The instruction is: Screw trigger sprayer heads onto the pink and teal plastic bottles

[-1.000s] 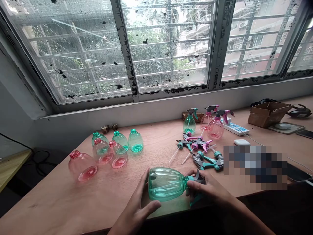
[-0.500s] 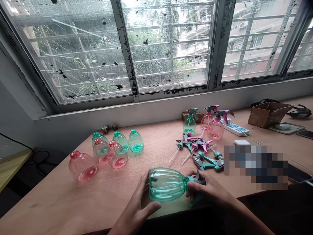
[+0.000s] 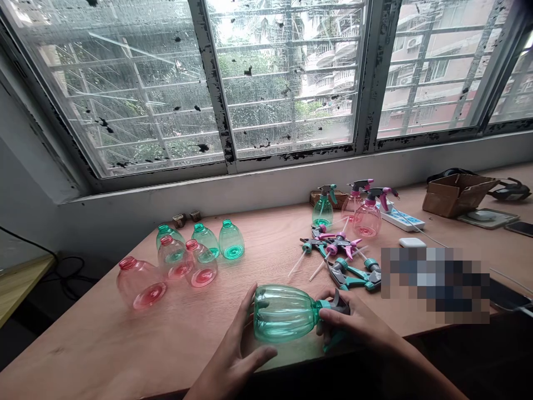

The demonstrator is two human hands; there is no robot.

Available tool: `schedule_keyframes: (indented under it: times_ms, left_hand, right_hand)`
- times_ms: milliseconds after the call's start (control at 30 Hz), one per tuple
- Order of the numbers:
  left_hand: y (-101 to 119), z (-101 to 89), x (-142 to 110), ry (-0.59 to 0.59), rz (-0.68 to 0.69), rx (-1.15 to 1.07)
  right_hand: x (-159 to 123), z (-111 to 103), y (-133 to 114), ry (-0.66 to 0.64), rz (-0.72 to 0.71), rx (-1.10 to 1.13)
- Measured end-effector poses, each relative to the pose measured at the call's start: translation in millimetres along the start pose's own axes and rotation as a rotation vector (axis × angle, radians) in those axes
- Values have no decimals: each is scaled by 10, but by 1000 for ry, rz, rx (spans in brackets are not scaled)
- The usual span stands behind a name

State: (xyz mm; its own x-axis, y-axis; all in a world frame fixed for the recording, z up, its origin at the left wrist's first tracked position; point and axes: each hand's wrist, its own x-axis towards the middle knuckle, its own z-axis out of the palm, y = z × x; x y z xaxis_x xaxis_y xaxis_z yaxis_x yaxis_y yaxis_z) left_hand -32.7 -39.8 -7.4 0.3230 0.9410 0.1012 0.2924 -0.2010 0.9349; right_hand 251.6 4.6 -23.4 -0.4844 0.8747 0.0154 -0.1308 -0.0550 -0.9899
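Note:
A clear green spray bottle [image 3: 285, 314] lies on its side in the air over the table's front edge, its base to the left. My left hand [image 3: 237, 339] cups the base; its fingers go behind the bottle and the thumb stands off below. At the neck, my right hand [image 3: 343, 318] is closed round the teal collar and the grey and teal spray head [image 3: 339, 304]. The fingers under the head are partly hidden. Beyond my right hand lie several loose spray heads [image 3: 341, 244], pink or teal with grey, some with thin tubes.
Open-necked green bottles [image 3: 231, 240] and pink bottles [image 3: 141, 283] stand at the left. Bottles with heads fitted [image 3: 367, 218] stand at the back right, near a power strip [image 3: 402, 218] and a cardboard box [image 3: 456, 194]. A white case [image 3: 412, 243] lies by a blurred patch.
My left hand has shifted slightly, its thumb a little further right and lower. The bottle and my right hand look almost unchanged.

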Motion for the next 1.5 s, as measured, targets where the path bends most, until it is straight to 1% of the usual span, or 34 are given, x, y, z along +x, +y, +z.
schedule_keyframes:
  times_ms: [167, 467, 767, 1200, 1333, 1500]
  left_hand:
    - [-9, -5, -2, 2, -23, -20]
    - [-54, -10, 1, 0, -24, -3]
    - [-39, -5, -1, 17, -25, 4]
    - [-44, -3, -1, 27, -3, -2]
    - [-84, -14, 6, 20, 27, -11]
    - [-113, 8, 16, 54, 47, 6]
  right_hand:
    - [6, -3, -7, -6, -2, -9]
    - [3, 5, -26, -10, -14, -11]
    - [8, 4, -35, -9, -20, -21]
    - [3, 12, -31, -10, -15, -10]
    - [-6, 16, -36, -2, -9, -6]
    - [-13, 13, 3, -17, -45, 4]
